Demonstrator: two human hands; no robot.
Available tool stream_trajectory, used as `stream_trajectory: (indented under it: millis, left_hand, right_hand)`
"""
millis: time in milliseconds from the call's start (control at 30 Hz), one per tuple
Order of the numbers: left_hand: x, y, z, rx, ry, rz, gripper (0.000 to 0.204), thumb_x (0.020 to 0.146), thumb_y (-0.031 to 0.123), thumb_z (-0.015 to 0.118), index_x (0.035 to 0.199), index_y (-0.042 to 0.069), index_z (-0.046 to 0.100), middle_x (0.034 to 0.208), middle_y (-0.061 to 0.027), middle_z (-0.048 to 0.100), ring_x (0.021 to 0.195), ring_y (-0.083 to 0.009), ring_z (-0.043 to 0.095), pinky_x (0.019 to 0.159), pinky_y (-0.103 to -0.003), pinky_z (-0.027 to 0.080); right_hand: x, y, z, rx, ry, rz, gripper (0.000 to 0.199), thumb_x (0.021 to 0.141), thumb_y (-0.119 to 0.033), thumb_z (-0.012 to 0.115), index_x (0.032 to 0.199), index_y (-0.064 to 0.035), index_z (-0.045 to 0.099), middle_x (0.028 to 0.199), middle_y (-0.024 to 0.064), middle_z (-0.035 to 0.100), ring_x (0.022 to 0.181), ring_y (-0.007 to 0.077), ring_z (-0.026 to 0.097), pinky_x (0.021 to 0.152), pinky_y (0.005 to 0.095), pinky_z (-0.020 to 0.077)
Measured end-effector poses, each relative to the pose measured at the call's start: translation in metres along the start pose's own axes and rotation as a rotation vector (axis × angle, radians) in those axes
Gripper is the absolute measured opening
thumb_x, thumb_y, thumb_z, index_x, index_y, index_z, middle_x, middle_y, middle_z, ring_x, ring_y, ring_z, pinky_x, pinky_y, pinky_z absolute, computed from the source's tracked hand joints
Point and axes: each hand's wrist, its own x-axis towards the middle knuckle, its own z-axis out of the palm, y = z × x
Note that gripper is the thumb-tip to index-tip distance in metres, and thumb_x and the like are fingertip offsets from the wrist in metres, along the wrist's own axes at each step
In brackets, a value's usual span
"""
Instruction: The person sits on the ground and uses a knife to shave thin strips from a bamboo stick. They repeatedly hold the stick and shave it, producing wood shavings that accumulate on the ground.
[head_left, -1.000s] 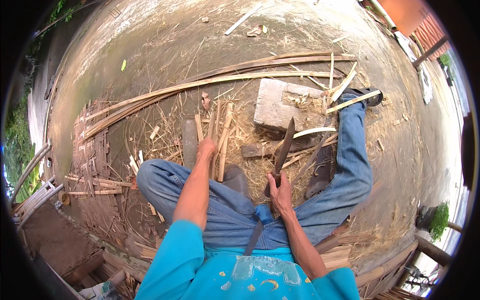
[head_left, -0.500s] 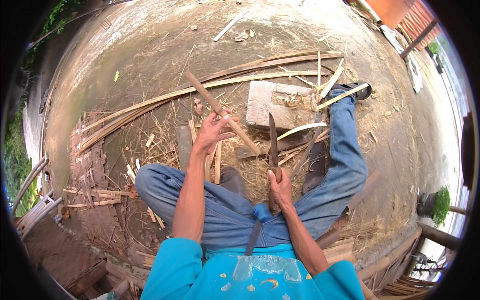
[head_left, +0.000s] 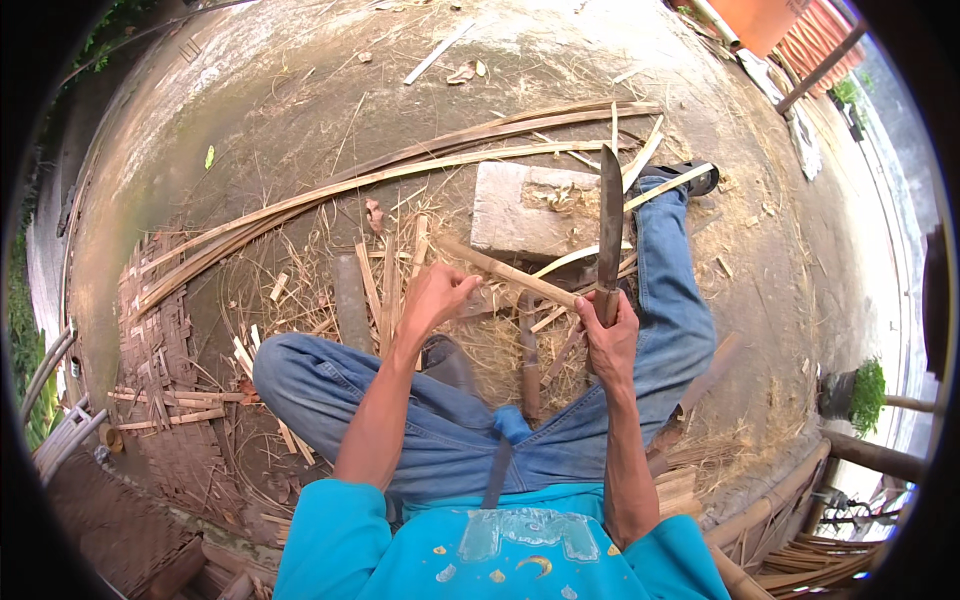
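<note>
My right hand point(head_left: 612, 335) grips a machete point(head_left: 610, 220) by its wooden handle, the broad dark blade pointing away from me. The same hand's fingers meet the right end of a split bamboo piece point(head_left: 510, 272), which slants across in front of me. My left hand point(head_left: 437, 298) is closed just below the bamboo's far left end, apart from it, with nothing protruding from the fingers. Between my legs lies a dark tool with a brown wooden handle point(head_left: 530, 365); its upper part is partly obscured by scraps.
A pale stone block point(head_left: 505, 215) sits ahead, with shavings on it. Long bamboo strips point(head_left: 400, 165) curve across the ground beyond. Short bamboo slats point(head_left: 372, 285) lie near my left knee, and a torn woven mat point(head_left: 165, 340) farther left. My right leg point(head_left: 668, 270) stretches forward.
The bamboo piece has left my left hand's fingers and moved right, its near end now at my right hand. The machete has risen and shifted right. My left hand has closed and lowered.
</note>
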Motion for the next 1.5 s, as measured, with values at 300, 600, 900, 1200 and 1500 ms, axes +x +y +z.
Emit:
stream_trajectory:
  millis: [300, 600, 900, 1200, 1500]
  left_hand:
    - [-0.019, 0.051, 0.041, -0.140, -0.044, 0.700, 0.035, 0.096, 0.023, 0.073, 0.128, 0.011, 0.072, 0.102, -0.0055, 0.077, 0.086, -0.0172, 0.071, 0.077, -0.033, 0.056]
    - [-0.028, 0.040, -0.034, -0.635, 0.325, 0.543, 0.033, 0.104, 0.011, 0.060, 0.136, 0.001, 0.062, 0.114, -0.0107, 0.074, 0.109, -0.0208, 0.072, 0.092, -0.033, 0.058]
    - [-0.021, 0.037, -0.011, -0.562, 0.362, 0.567, 0.033, 0.102, 0.005, 0.062, 0.134, 0.002, 0.061, 0.119, -0.0087, 0.070, 0.115, -0.0213, 0.069, 0.102, -0.035, 0.055]
    - [-0.034, 0.036, -0.004, -0.625, 0.360, 0.613, 0.039, 0.100, 0.009, 0.066, 0.138, 0.001, 0.060, 0.121, -0.0099, 0.068, 0.123, -0.0225, 0.065, 0.104, -0.035, 0.056]
    - [-0.040, 0.031, 0.009, -0.557, 0.318, 0.471, 0.027, 0.087, 0.007, 0.081, 0.113, 0.000, 0.075, 0.105, -0.0079, 0.077, 0.100, -0.0151, 0.072, 0.091, -0.029, 0.060]
  right_hand:
    - [0.005, -0.056, 0.009, -0.200, -0.146, -0.238, 0.021, 0.094, -0.018, 0.077, 0.100, -0.0026, 0.065, 0.071, -0.0008, 0.058, 0.063, 0.0073, 0.048, 0.058, 0.0274, 0.0415]
    - [-0.006, -0.053, 0.014, 0.235, -0.028, 0.031, 0.040, 0.104, -0.040, 0.063, 0.119, -0.0029, 0.064, 0.069, -0.0025, 0.053, 0.055, 0.0054, 0.048, 0.051, 0.0215, 0.0402]
    - [-0.031, -0.032, 0.010, 0.260, -0.102, 0.056, 0.033, 0.106, -0.034, 0.061, 0.108, -0.0010, 0.066, 0.072, -0.0010, 0.057, 0.059, 0.0064, 0.054, 0.053, 0.0221, 0.0432]
    - [-0.034, -0.049, 0.028, 0.292, -0.255, -0.038, 0.037, 0.105, -0.024, 0.061, 0.133, -0.0003, 0.057, 0.075, -0.0009, 0.059, 0.058, 0.0071, 0.054, 0.053, 0.0227, 0.0451]
    - [-0.045, -0.095, 0.047, 0.472, -0.448, 0.184, 0.054, 0.111, -0.038, 0.045, 0.155, -0.0055, 0.043, 0.080, -0.0017, 0.054, 0.055, 0.0044, 0.049, 0.047, 0.0214, 0.0411]
